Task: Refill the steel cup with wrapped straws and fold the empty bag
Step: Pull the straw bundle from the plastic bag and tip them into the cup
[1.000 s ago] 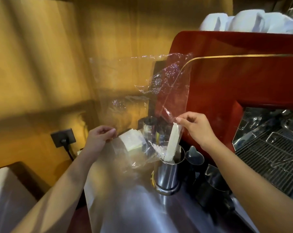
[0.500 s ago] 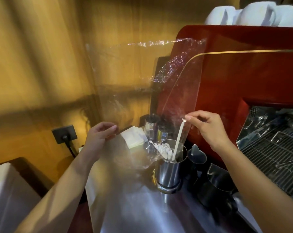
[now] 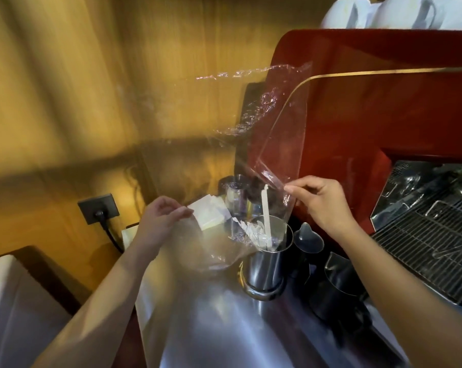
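Head view shows the refill nearly done: wrapped straws (image 3: 253, 233) sit in the steel cup (image 3: 267, 264) at centre, one last straw (image 3: 266, 219) dropping from the upturned clear bag (image 3: 253, 123), pinched by left hand (image 3: 162, 221) and right hand (image 3: 322, 201); folding remains.

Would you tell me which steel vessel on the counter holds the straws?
The shiny steel cup under the clear bag; the dark pitchers beside it hold none.

Red espresso machine (image 3: 383, 107), wall socket (image 3: 98, 208)
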Tool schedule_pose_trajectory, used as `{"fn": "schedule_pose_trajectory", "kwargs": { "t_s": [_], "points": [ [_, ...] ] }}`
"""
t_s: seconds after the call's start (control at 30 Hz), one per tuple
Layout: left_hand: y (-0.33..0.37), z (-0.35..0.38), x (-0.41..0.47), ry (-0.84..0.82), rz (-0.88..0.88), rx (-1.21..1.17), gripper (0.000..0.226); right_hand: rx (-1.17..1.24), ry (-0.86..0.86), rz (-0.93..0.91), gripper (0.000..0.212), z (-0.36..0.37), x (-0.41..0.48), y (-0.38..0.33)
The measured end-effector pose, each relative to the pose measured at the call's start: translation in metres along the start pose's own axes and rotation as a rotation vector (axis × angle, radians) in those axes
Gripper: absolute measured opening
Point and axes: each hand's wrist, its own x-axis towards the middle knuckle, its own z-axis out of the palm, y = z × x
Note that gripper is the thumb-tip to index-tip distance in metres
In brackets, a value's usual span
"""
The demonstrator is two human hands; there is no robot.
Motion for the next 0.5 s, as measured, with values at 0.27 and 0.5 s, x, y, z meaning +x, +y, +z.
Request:
{"fn": "schedule_pose_trajectory", "kwargs": {
  "t_s": [0.27,0.5],
  "points": [
    [0.007,0.005,-0.007,-0.037,0.019,-0.051,0.017,0.142,0.165,0.065,0.018,-0.005,-0.005,0.011],
    [0.004,0.014,-0.005,-0.107,-0.044,-0.11,0.02,0.164,0.156,0.059,0.019,-0.003,-0.005,0.011]
  ]
}}
